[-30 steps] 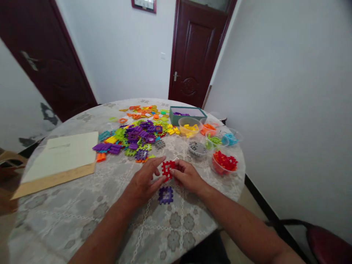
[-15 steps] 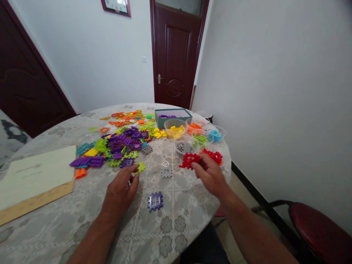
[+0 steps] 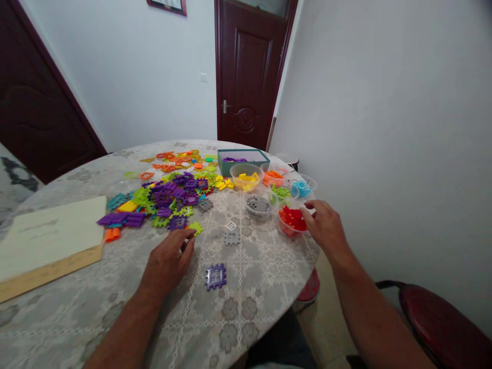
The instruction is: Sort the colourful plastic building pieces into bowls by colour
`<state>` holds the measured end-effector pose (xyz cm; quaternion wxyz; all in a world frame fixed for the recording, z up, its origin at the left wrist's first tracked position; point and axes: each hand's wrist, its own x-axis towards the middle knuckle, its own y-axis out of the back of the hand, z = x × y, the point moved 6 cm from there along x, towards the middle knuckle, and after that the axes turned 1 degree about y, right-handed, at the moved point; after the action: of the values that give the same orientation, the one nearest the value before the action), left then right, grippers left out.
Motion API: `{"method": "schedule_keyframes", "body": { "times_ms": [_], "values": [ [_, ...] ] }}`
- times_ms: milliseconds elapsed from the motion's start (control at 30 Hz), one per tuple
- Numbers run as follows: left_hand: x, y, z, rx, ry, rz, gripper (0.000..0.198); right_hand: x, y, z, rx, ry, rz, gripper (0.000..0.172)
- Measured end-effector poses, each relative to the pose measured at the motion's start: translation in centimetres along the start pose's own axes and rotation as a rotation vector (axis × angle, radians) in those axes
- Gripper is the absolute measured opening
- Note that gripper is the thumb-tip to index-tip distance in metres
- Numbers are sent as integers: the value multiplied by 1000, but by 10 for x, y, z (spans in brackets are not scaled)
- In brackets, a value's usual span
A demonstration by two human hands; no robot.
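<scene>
My left hand rests on the table with loosely curled fingers, a gap between thumb and fingertips and nothing held. Its index fingertip lies beside a lime-green notched piece, perhaps touching it. My right hand is at the right rim of a clear bowl of red pieces. Thumb and index finger are apart there, and I see nothing gripped between them; the other fingers are partly hidden. Between the hands lie a purple window-like square, a grey notched square and a small white frame.
A mixed pile of colourful plastic pieces spreads over the left middle. Clear bowls hold yellow, orange, green, blue and grey pieces. Behind stands a green box. Cardboard lies left.
My right hand has moved right to the red bowl, and the red notched piece it held is out of its fingers, among the red pieces. My left hand has barely moved.
</scene>
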<state>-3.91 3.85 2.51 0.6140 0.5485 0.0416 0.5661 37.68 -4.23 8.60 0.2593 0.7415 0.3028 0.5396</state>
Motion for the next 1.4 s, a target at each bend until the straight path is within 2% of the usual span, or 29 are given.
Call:
{"method": "schedule_keyframes", "body": {
  "times_ms": [133,200,233,333,400,533,633,733,800,900,1033,1100,1167,1267,1333,1400],
  "values": [
    [-2,7,7,-38,5,-67,20,-18,17,-42,121,40,21,18],
    [-2,11,11,-73,26,-128,20,-28,17,-71,203,121,-59,16],
    [-2,11,13,-94,35,-184,20,-33,13,-86,251,174,-143,16],
    [-8,7,19,-157,46,-389,29,-51,-16,-128,348,351,-492,17],
    [-14,3,25,-180,14,-485,44,-60,-40,-147,338,436,-656,24],
    [-25,-10,39,-145,-54,-622,67,-54,-89,-162,204,444,-740,38],
    [-26,-16,46,-99,-48,-676,61,-46,-119,-161,94,383,-768,35],
    [-24,-16,50,-88,-40,-681,39,-42,-134,-156,110,334,-743,29],
    [-24,-15,48,-90,-25,-680,30,-43,-138,-152,189,308,-697,31],
    [-25,-16,40,-105,31,-646,33,-46,-136,-148,350,253,-638,35],
    [-24,-18,24,-137,115,-565,39,-44,-121,-157,544,220,-667,18],
    [-23,-18,18,-161,133,-520,39,-35,-105,-163,563,238,-627,12],
    [-21,-16,14,-187,143,-479,40,-18,-87,-162,526,248,-503,11],
    [-18,-11,10,-220,178,-422,44,13,-62,-150,378,259,-209,12],
    [-16,-8,9,-253,220,-380,50,31,-57,-140,256,269,-71,14],
    [-14,-6,6,-304,275,-343,59,41,-62,-132,164,264,-28,19]
  ]
}}
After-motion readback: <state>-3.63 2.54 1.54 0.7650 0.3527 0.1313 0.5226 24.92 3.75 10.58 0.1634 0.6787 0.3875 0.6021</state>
